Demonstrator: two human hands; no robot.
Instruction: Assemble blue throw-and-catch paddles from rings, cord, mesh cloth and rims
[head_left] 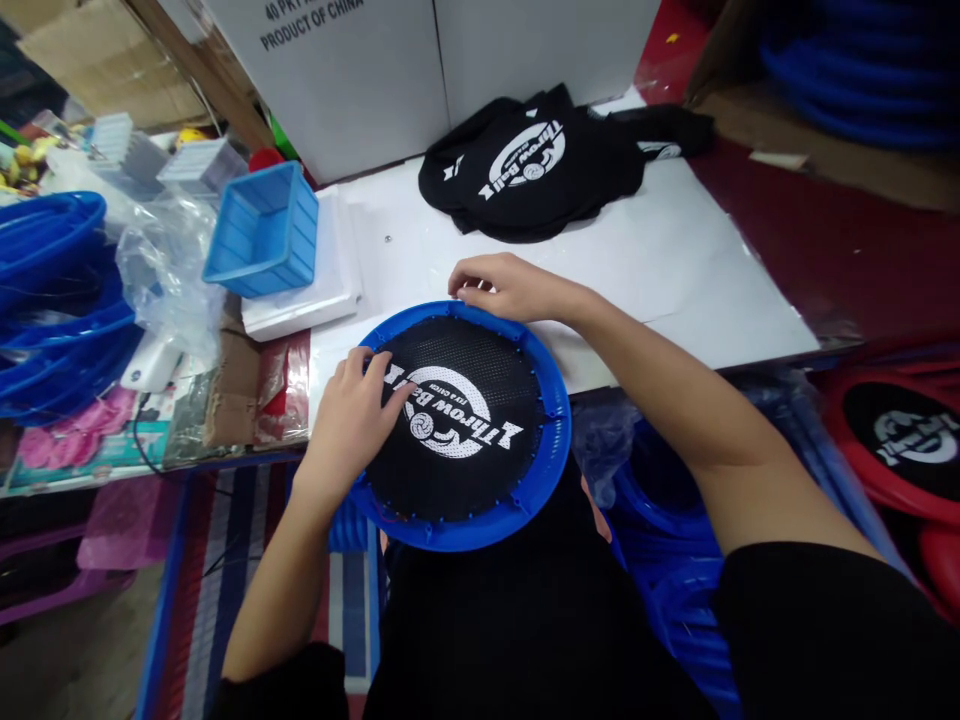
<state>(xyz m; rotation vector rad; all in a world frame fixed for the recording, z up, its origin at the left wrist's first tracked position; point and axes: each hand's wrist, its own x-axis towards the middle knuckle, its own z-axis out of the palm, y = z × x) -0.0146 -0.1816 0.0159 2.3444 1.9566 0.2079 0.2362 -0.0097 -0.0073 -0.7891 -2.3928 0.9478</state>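
Observation:
A round blue plastic throw-ball disc (551, 455) with black printed mesh lies tilted between my lap and the table's front edge. My left hand (352, 415) holds its left rim, with the thumb over the mesh and the fingers bent near the edge. At the far rim, my right hand (506, 285) rests with its fingers curled toward the thumb; whatever may be between the fingertips is too small to make out. Small clips or posts line the blue rim around the mesh. Behind, a pile of black printed mesh covers (555, 175) lies on the white table surface (637, 270).
A blue bin (262, 235) sits on a white slab (300, 310) at left. Blue rings (52, 300) and a plastic bag (169, 280) are farther left. A large white carton (375, 90) stands behind. Red discs (900, 440) lie at right, and blue frames (667, 490) below the table.

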